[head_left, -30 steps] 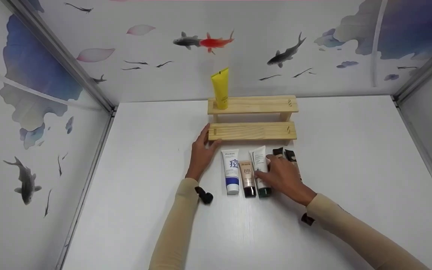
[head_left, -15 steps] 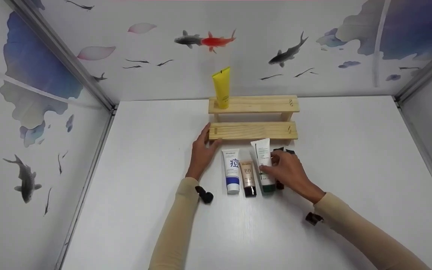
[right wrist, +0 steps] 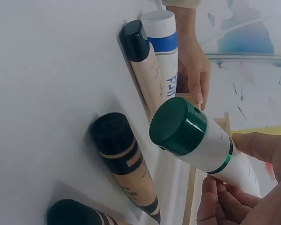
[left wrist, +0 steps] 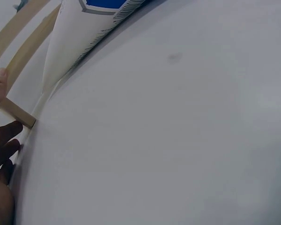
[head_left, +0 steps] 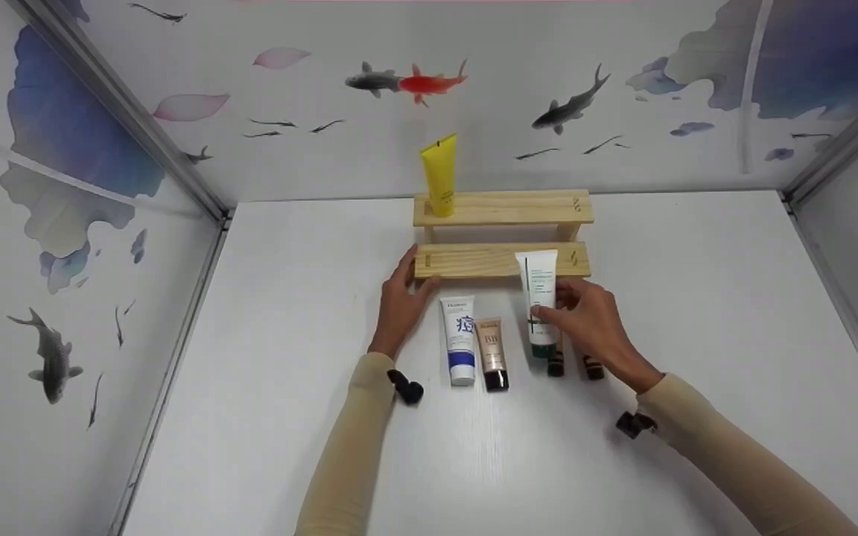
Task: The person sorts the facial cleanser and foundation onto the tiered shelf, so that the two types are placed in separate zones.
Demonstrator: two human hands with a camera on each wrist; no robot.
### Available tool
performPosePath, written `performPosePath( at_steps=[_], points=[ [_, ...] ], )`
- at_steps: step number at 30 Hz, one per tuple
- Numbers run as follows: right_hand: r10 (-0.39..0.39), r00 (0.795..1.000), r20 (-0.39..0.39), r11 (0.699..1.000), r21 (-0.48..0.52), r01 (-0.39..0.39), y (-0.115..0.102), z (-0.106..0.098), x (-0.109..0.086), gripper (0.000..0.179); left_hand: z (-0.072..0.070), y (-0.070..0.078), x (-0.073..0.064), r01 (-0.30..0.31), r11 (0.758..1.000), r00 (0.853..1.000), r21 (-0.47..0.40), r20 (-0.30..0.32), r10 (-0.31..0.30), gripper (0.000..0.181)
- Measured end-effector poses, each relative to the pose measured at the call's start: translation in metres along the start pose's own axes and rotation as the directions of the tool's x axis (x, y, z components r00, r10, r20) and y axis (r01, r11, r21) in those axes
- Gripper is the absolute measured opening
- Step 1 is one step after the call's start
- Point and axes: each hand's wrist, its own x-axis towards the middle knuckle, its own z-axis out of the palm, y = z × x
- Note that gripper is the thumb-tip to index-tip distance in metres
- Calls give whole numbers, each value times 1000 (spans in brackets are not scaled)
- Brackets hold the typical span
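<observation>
My right hand (head_left: 593, 324) pinches a white tube with a green cap (head_left: 541, 298) between thumb and fingers. The tube is raised off the table, cap down, in front of the lower step's right part. In the right wrist view its green cap (right wrist: 178, 126) faces the camera. With my left hand (head_left: 401, 309) I hold the left end of the two-step wooden rack (head_left: 474, 260), thumb at the front edge. A white tube with a blue band (head_left: 460, 339) and a beige BB tube (head_left: 492, 353) lie between the hands. Upright on the top step is a yellow tube (head_left: 440, 179).
Two black-capped tan tubes lie under and beside my right hand, partly hidden in the head view; the right wrist view shows one tan tube (right wrist: 129, 164) and the other's black cap (right wrist: 72, 213). Patterned wall panels (head_left: 287, 156) stand behind and beside the white table (head_left: 287, 298).
My right hand has lifted the green-capped tube from the row and carried it up and right toward the rack. The left hand stays at the rack's left end.
</observation>
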Motion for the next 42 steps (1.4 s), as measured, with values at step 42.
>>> performPosePath(
  at_steps=[42],
  points=[
    [-56,982,-182,991,109,77,-21,-45,39,51,2,2,1,14,999,1000,32,-14,-14,81]
  ],
)
